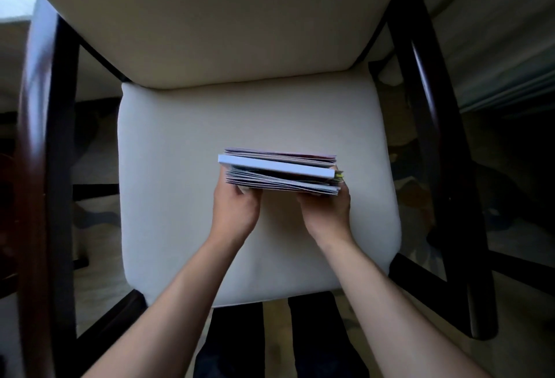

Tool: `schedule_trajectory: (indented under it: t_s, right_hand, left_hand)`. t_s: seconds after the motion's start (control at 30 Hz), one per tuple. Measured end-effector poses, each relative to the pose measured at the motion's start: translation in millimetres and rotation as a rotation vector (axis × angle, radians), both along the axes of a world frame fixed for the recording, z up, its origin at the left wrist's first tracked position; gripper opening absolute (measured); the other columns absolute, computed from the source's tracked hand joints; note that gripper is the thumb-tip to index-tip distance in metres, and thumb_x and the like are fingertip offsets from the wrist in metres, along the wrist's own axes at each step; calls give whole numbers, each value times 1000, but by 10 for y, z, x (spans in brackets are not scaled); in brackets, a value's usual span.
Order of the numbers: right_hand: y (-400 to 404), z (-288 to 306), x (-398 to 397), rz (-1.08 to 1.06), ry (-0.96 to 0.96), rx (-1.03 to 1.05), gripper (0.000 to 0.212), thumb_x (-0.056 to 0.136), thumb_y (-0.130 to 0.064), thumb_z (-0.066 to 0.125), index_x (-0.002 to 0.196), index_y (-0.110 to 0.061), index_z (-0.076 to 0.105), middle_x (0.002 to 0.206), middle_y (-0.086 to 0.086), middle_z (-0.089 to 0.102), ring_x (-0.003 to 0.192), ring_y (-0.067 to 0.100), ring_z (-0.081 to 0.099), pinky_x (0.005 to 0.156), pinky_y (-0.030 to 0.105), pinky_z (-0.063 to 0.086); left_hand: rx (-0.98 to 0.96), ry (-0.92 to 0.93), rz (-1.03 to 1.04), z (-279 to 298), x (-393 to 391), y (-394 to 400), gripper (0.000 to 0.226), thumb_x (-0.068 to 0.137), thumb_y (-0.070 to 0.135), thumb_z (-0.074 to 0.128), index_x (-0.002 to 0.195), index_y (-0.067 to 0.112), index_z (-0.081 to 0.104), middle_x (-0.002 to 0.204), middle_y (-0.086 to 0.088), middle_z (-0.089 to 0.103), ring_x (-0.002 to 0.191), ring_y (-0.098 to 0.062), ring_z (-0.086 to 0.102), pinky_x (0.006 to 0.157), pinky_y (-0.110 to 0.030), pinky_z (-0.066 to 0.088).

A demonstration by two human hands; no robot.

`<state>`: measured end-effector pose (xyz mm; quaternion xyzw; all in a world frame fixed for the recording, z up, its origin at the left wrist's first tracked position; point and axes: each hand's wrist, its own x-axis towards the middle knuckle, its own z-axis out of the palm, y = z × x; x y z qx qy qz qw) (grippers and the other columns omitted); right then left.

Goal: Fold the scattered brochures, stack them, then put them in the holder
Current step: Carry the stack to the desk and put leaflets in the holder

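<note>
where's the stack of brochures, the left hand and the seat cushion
stack of brochures [279, 171], head view, on the pale blue edge midway up the pile
left hand [235, 208], head view, on the back of the hand
seat cushion [180, 167], head view, on bare cream fabric left of the stack

One stack of brochures is in view, gripped between two hands: one left hand closed on its near left corner, one right hand closed on its near right corner. The sheets number well over ten, packed too tightly for an exact count. One thicker white-spined booklet sits among them, just beyond the fingertips. One cream-cushioned chair lies beneath the fingers, with two dark wooden armrests, one out to either side of the hands.
</note>
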<state>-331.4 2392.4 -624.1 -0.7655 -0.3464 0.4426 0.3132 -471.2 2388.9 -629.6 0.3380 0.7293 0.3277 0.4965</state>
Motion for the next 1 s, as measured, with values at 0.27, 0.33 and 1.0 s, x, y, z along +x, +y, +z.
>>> schedule_trajectory:
  t_s: [0.27,0.33,1.0]
  right_hand:
    - [115,17,36,61,-29,-85,34,82,-2,68,95,-32,61,79,-26,60,82,-1,59,68,-1,39]
    - [198,100,52,100,-5,-136,33,83,-7,69,100,-34,60,86,-22,63,85,6,62,74,12,48]
    - [143,3710,940,-150,-102,156,74,93,-9,60,158,-19,25,146,5,57,127,25,57,105,36,47]
  left_hand:
    - [-18,-5,-80,-18,-59,92,43,95,7,57,130,30,50,128,11,62,122,-13,57,106,-38,46]
    - [-34,42,-115,62,-127,198,36,93,12,60,118,36,49,112,15,65,109,-12,62,91,-29,51]
    - [387,53,-633,3736,731,896,34,75,26,60,105,42,58,98,14,71,91,-6,68,85,-41,57]
